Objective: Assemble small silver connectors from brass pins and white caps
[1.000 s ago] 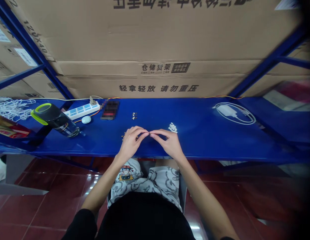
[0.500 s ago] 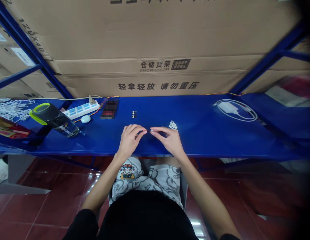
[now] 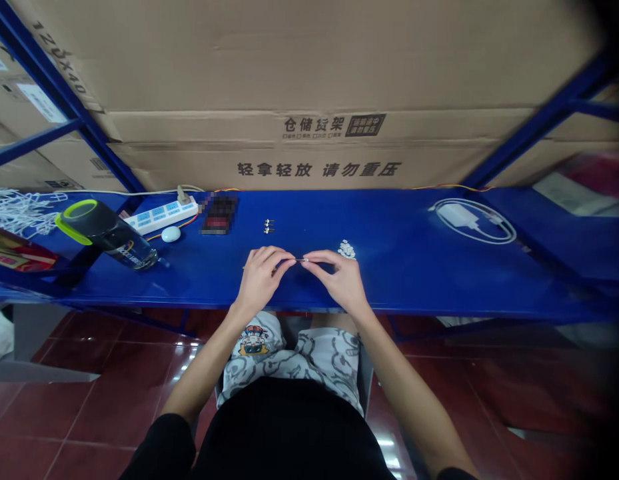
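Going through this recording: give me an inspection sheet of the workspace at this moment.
surface: blue metal shelf top
job's things: thin pin-like part; small metal parts; heap of small white pieces
clutter: water bottle; power strip; pixelated object
hands: left hand and right hand pinch the pin-like part in their fingers
cables: white charger with coiled cable; thin orange wire
surroundings: cardboard cartons; blue rack uprights; red tile floor

We have a blue metal shelf [image 3: 414, 277] in front of us. Toward its left end lie a bottle [image 3: 109, 239], a power strip [image 3: 162, 219], and a small white oval thing [image 3: 170, 234]. Mid-shelf, we see a blurred dark object [image 3: 219, 213], tiny metal pins [image 3: 268, 226], and a heap of white bits [image 3: 346, 249]. A white charger [image 3: 456, 215] sits toward the right end.
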`<state>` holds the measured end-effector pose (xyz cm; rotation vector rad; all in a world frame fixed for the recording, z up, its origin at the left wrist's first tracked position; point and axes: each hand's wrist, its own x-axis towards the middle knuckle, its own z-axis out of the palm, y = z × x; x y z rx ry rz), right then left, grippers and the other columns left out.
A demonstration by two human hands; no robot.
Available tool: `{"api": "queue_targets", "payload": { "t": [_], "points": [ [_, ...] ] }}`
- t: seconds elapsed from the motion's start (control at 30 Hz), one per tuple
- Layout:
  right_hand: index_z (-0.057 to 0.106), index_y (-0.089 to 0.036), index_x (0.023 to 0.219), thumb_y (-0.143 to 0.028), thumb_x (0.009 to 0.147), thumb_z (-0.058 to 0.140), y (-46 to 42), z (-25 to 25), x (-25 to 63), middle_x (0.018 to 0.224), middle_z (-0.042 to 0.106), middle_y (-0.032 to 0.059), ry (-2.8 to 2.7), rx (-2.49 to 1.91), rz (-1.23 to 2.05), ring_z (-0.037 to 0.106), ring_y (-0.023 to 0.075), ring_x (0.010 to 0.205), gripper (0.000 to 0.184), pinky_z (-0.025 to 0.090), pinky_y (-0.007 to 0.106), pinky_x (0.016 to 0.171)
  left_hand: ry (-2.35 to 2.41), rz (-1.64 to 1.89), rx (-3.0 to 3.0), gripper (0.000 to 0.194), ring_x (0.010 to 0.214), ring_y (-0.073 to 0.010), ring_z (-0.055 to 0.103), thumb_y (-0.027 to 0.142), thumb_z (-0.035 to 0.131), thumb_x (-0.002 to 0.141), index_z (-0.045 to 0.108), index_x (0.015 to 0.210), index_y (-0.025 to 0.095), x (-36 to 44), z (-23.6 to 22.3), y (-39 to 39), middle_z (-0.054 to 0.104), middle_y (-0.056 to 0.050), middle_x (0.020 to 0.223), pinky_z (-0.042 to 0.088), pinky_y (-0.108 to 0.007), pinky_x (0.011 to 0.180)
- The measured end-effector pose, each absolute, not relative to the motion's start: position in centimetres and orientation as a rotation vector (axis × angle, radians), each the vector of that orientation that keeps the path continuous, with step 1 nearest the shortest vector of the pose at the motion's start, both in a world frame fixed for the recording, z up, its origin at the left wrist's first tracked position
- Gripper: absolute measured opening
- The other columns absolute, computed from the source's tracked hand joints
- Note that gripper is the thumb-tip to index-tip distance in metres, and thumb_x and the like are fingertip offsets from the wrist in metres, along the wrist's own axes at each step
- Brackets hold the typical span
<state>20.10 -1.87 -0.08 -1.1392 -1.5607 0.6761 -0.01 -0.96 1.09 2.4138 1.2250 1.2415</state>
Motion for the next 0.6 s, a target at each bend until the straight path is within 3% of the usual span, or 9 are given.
{"api": "queue_targets", "payload": {
  "t": [0.6],
  "points": [
    [0.075,-0.026,0.09,-0.034,0.09,0.073,-2.3,1.0,20.0,0.091,0.079,0.0017,-1.685,-1.115,0.48,0.074,0.0222,0.085,0.009,0.057,0.037,0.084,1.169,1.169,2.313,0.018,0.099,-0.0194,0.067,0.038,0.06,0.103,0.073,0.103,0.025,-0.2,1.0,-0.9,0.075,-0.002,0.105,0.044,-0.036,0.09]
  ]
}}
